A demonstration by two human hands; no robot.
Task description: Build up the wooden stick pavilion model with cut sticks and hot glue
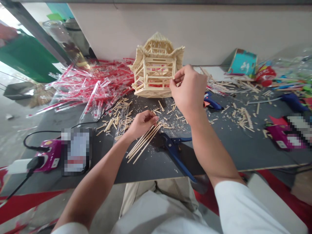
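Dark tabletop across the head view, with a stick house at upper centre. Hands apart: right hand, fingers curled, beside the house's right side; left hand at the upper ends of loose sticks, centre; grip of either cannot be told.

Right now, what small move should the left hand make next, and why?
Probably pinch one of the thin sticks and draw it clear of the bunch: the left hand is at their upper ends, while the right hand is up beside the stick-built model. I can't tell whether either hand grips anything.
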